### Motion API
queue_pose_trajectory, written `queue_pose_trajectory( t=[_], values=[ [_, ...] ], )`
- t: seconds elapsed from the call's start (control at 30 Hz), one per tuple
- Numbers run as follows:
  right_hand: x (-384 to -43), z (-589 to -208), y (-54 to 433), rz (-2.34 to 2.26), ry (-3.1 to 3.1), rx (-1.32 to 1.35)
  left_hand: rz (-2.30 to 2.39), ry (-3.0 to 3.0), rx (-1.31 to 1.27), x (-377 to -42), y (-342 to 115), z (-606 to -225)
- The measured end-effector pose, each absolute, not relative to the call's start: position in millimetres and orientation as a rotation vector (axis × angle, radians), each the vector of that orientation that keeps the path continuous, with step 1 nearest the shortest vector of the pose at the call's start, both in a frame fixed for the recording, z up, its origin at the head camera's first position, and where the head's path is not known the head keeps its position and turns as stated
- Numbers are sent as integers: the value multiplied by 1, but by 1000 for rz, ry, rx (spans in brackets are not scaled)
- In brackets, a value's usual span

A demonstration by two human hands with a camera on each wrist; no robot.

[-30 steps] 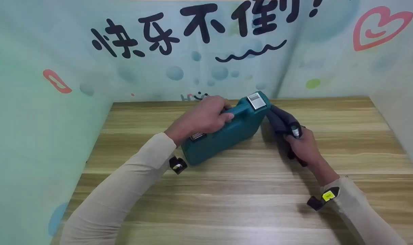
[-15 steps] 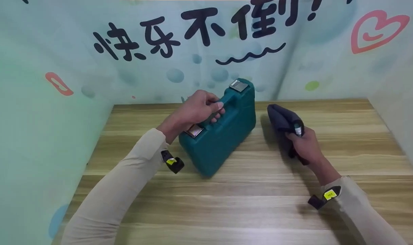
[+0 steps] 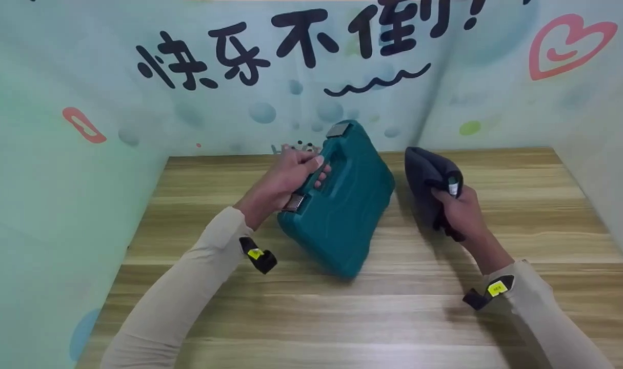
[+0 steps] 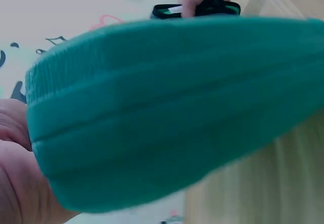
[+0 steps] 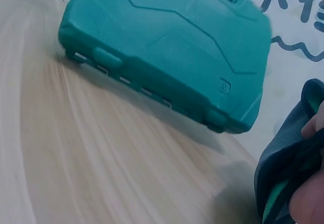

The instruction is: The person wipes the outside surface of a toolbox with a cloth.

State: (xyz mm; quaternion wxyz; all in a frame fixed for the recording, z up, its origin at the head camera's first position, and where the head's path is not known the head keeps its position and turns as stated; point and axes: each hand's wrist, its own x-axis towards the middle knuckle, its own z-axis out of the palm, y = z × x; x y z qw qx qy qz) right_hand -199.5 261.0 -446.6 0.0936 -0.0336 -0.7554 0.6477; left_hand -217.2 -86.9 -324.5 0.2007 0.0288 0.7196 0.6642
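Note:
My left hand (image 3: 283, 179) grips the handle of a teal plastic carrying case (image 3: 344, 210) with metal latches. The case tilts, its broad face turned up toward the head camera. In the left wrist view the case's side (image 4: 167, 112) fills most of the picture. From the right wrist, its hinged bottom edge (image 5: 147, 89) shows over the wood, with a shadow beneath. To the right, my right hand (image 3: 462, 210) holds a dark grey fabric pouch (image 3: 425, 177) with black trim by its edge. A green lining (image 5: 276, 198) shows inside the pouch.
Beneath both things is a wood-grain tabletop (image 3: 311, 318). A pale printed cloth backdrop (image 3: 219, 118) with black lettering and hearts stands behind it and along the left. Black camera straps (image 3: 258, 254) sit on both wrists.
The left hand has swung the case away from the pouch and turned it, so its broad face now shows and its lower end is nearer. The right hand and pouch shift only slightly.

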Motion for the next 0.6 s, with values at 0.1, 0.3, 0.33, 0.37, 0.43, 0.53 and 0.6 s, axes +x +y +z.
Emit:
queue_pose_trajectory(
  t=[0.1,0.3,0.33,0.37,0.43,0.53,0.6],
  values=[
    [-201,-445,262,1953,-2218,-98,1945,1924,0,-216,-88,-339],
    [-204,-440,259,1985,-2211,-108,2106,1795,-171,-209,-90,-373],
    [-205,-439,258,1988,-2213,-102,2125,1784,-193,-208,-89,-379],
    [-205,-439,257,1995,-2212,-100,2141,1774,-210,-207,-88,-385],
    [-205,-437,255,2002,-2214,-91,2163,1761,-242,-206,-84,-395],
    [-205,-435,251,1949,-2270,-70,2172,1757,-290,-206,-77,-408],
    [-205,-433,248,1900,-2321,-60,2149,1804,-306,-206,-73,-413]
  ],
)
